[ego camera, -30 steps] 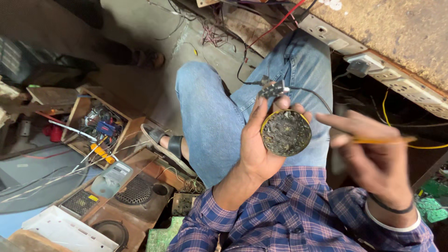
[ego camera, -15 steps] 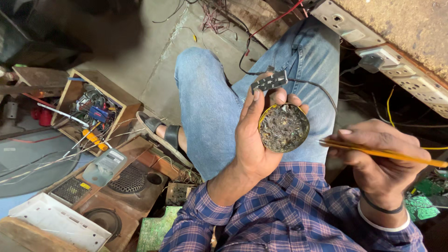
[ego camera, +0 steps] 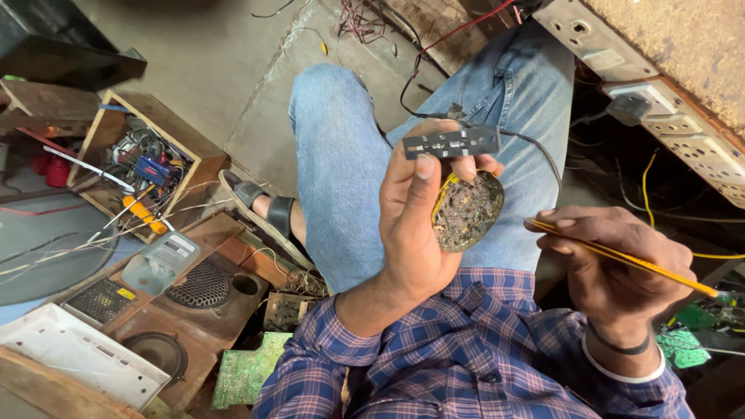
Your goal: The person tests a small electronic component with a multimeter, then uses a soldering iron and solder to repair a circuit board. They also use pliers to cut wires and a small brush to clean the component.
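While seated above a cluttered floor, a person closes the left hand [ego camera: 415, 225] around a small round tin [ego camera: 467, 211] of dark, crusted residue, with a grey rectangular component [ego camera: 451, 143] pinched at the fingertips just above it. To the right and near the tin, the right hand [ego camera: 613, 268] grips a slim yellow-handled tool [ego camera: 621, 257], its tip pointing toward the tin's rim. At far left stand a wooden box of parts [ego camera: 143, 159] and a speaker cabinet [ego camera: 198, 299].
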### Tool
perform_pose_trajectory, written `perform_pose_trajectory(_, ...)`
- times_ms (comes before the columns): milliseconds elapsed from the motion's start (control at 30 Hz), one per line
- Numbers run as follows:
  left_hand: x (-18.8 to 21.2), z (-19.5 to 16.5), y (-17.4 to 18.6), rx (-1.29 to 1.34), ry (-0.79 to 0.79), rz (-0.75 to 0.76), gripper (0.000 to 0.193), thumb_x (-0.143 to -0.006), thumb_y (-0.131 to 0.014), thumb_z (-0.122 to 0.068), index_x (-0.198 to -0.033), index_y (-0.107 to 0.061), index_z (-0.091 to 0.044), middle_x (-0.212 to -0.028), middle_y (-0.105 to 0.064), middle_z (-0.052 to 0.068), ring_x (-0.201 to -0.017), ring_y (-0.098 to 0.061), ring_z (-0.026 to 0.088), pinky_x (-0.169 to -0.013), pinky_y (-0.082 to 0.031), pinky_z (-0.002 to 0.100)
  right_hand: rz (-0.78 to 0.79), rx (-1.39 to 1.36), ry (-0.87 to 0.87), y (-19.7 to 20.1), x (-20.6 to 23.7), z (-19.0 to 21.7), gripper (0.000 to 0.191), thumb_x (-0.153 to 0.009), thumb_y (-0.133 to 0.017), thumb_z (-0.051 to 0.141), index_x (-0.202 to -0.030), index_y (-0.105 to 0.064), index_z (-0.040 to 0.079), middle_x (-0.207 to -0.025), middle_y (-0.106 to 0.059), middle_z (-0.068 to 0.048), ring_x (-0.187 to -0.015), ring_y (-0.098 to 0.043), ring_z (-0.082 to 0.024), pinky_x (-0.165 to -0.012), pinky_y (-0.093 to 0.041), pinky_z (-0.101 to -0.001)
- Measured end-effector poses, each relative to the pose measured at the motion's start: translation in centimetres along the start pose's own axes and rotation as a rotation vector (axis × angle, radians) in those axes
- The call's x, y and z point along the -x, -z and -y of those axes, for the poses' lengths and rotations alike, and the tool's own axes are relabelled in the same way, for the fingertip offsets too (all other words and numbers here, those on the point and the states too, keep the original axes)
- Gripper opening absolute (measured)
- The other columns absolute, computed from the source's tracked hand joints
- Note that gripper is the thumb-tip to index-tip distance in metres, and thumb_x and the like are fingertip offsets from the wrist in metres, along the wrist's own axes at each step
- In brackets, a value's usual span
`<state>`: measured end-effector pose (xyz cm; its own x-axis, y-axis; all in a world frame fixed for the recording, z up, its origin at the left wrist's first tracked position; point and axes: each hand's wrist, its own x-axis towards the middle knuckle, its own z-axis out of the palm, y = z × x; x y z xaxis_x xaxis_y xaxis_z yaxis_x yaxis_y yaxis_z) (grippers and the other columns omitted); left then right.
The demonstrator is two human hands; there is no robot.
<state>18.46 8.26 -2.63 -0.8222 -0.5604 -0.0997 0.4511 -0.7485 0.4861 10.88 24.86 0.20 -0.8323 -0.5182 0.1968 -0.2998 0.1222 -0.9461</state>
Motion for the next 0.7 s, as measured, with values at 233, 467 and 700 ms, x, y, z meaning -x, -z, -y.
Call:
perform_pose_trajectory(233,0.3,0.9,-0.1,-0.075,-0.01,-0.004,0.032,-0.12,-0.056,-0.024,-0.134,-0.055,0.004,-0.102,-0.062,0.008,-0.104,-0.063,0.017,-0.101,-0.053,0.033,0.131,0.034,0.13,-1.0,-0.9,-1.6,0.013,-0.102,-0.072,0.007,-0.104,-0.063,-0.003,-0.1,-0.073,-0.018,-0.1,-0.077,-0.028,-0.086,-0.065,-0.0334)
perform_pose_trajectory(467,0.8,1.7,-1.7,-0.152,-0.022,0.006,0.031,-0.123,-0.055,-0.024,-0.134,-0.057,0.005,-0.101,-0.063,0.008,-0.1,-0.062,0.016,-0.099,-0.055,0.031,0.211,0.265,0.139,0.8,-1.3,-0.2,0.013,-0.098,-0.075,0.002,-0.103,-0.062,0.002,-0.104,-0.075,-0.015,-0.096,-0.077,-0.022,-0.077,-0.062,-0.026)
perform_pose_trajectory(700,0.3,1.1,0.7,-0.085,0.005,-0.023,0.031,-0.12,-0.055,-0.023,-0.135,-0.055,0.004,-0.099,-0.063,0.008,-0.102,-0.065,0.018,-0.098,-0.054,0.032,0.264,0.235,0.057,-0.9,-1.0,-0.8,0.012,-0.098,-0.073,-0.002,-0.103,-0.062,0.001,-0.105,-0.076,-0.015,-0.083,-0.076,-0.017,-0.069,-0.06,-0.0231)
